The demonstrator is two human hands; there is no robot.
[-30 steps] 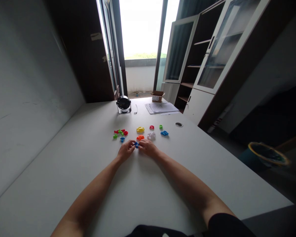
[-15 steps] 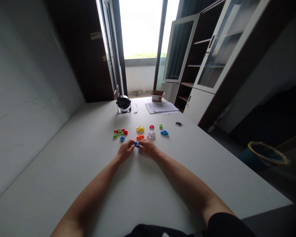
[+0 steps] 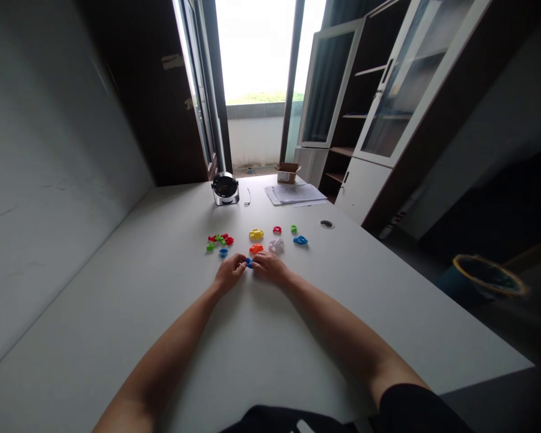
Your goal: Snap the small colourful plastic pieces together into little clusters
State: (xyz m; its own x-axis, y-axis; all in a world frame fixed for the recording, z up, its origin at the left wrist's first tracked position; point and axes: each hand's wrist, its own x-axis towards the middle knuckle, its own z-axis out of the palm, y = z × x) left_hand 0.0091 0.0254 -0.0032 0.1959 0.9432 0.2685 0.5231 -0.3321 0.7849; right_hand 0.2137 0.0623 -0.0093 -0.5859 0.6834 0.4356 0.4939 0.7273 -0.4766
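Between my fingertips is a small dark blue plastic piece [image 3: 249, 263], partly covered by them. My left hand [image 3: 231, 270] pinches it from the left, and my right hand [image 3: 270, 267] grips it from the right. Just beyond my fingers lie an orange piece [image 3: 256, 248] and a white piece [image 3: 276, 245]. A lighter blue piece [image 3: 223, 252] rests near my left hand. Farther off are a yellow piece [image 3: 256, 234], a red piece [image 3: 277, 230], a green piece [image 3: 293, 228] and another blue piece [image 3: 300, 240].
Several red and green pieces [image 3: 220, 239] form a cluster at the left. Toward the table's far end stand a round black lamp-like device [image 3: 225, 187], papers [image 3: 295, 194] and an open cardboard box [image 3: 287, 172]. A cable hole [image 3: 327, 224] sits near the right edge.
Both hands stay around the dark blue piece, with only slight finger movement. The whole view has shifted a little; the other pieces lie as before.
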